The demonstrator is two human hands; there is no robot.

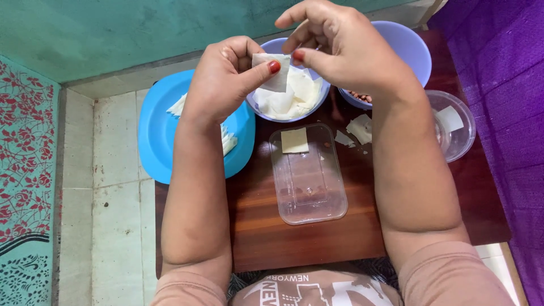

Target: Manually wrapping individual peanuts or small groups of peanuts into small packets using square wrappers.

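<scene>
My left hand [224, 76] and my right hand [334, 42] are raised together over the table, both pinching one small square white wrapper sheet [273, 71] between thumb and fingers. Right below the sheet stands a pale blue bowl [266, 48] filled with more white sheets [294, 96]. Under my right wrist a second pale blue bowl [405, 42] holds something brown, mostly hidden. A clear rectangular plastic tray [309, 175] lies on the dark wooden table [300, 238] with one square sheet [294, 140] in its far end.
A bright blue plate [156, 133] with folded white pieces sits at the left, part under my left forearm. A clear round container [456, 124] with a sheet in it stands at the right. Loose sheet scraps [356, 129] lie by the tray. Tiled floor lies left; purple cloth hangs right.
</scene>
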